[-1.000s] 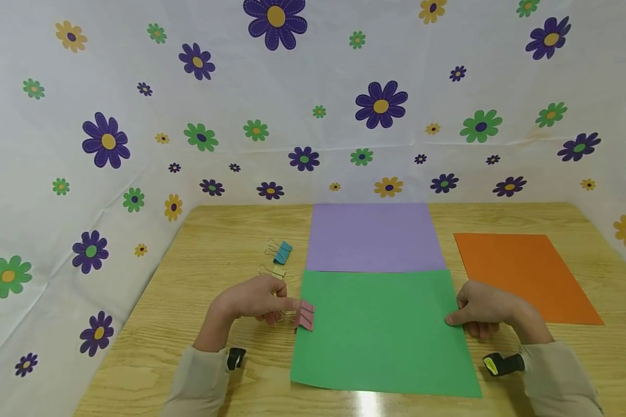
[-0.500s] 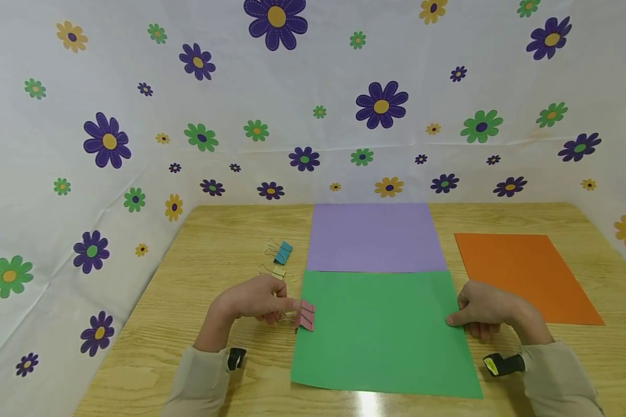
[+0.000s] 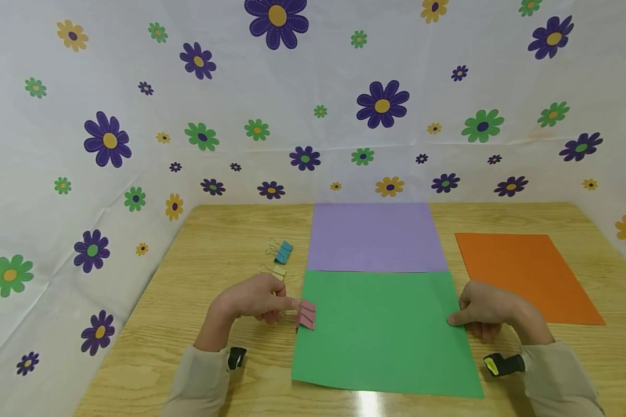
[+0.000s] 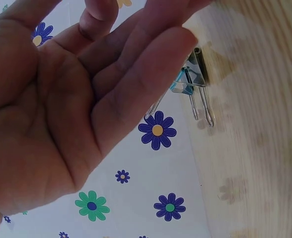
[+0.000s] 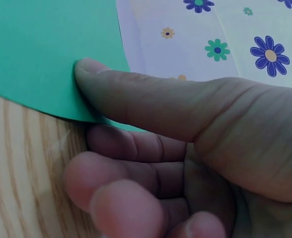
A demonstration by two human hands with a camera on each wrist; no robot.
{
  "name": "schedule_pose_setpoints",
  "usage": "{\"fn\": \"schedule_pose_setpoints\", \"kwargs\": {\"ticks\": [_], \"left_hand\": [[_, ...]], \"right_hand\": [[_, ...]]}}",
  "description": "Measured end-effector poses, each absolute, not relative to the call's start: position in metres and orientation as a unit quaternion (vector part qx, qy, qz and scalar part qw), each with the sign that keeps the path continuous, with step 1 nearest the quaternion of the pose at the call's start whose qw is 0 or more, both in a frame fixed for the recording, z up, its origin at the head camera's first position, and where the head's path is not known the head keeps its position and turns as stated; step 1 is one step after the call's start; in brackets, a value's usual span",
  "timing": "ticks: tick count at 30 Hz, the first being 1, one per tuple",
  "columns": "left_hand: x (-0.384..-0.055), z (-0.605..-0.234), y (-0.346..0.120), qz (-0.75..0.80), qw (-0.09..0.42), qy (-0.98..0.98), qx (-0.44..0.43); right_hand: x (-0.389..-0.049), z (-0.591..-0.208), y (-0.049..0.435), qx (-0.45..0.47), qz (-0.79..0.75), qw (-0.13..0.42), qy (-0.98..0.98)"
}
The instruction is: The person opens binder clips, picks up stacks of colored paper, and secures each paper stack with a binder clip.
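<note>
A sheet of green paper (image 3: 381,341) lies on the wooden table, with a pink binder clip (image 3: 306,315) at its left edge. My left hand (image 3: 258,298) is at this clip, thumb against its back and the other fingers bent; the fingertips on the far side are hidden. In the left wrist view the thumb tip and pink clip are out of sight. My right hand (image 3: 482,310) pinches the sheet's right edge; in the right wrist view the thumb (image 5: 136,99) lies on top of the green paper (image 5: 46,49), with the index finger beneath.
Beyond the green sheet lies a purple sheet (image 3: 372,237), their edges meeting. An orange sheet (image 3: 527,278) rests to the right. A blue binder clip (image 3: 283,252) and a yellow binder clip (image 3: 279,272) sit behind my left hand. A flowered cloth (image 3: 323,81) hangs behind the table (image 3: 229,223).
</note>
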State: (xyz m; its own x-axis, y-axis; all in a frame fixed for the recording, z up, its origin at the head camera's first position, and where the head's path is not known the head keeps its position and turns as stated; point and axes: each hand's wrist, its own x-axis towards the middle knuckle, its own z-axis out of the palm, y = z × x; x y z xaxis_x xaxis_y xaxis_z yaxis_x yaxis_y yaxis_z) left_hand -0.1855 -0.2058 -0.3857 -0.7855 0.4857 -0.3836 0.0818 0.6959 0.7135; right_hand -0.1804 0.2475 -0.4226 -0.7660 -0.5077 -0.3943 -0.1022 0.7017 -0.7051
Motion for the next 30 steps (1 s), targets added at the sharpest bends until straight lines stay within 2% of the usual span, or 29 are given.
{"fn": "schedule_pose_setpoints", "kwargs": {"ticks": [21,30], "left_hand": [[-0.189,-0.379,-0.211,0.349,0.261,0.885,0.162],[-0.185,-0.388,-0.209,0.361,0.265,0.882,0.149]], "right_hand": [[-0.185,-0.411,0.241,-0.171,-0.345,0.300,0.873],[-0.176,-0.422,0.245,-0.163,-0.355,0.302,0.870]]}}
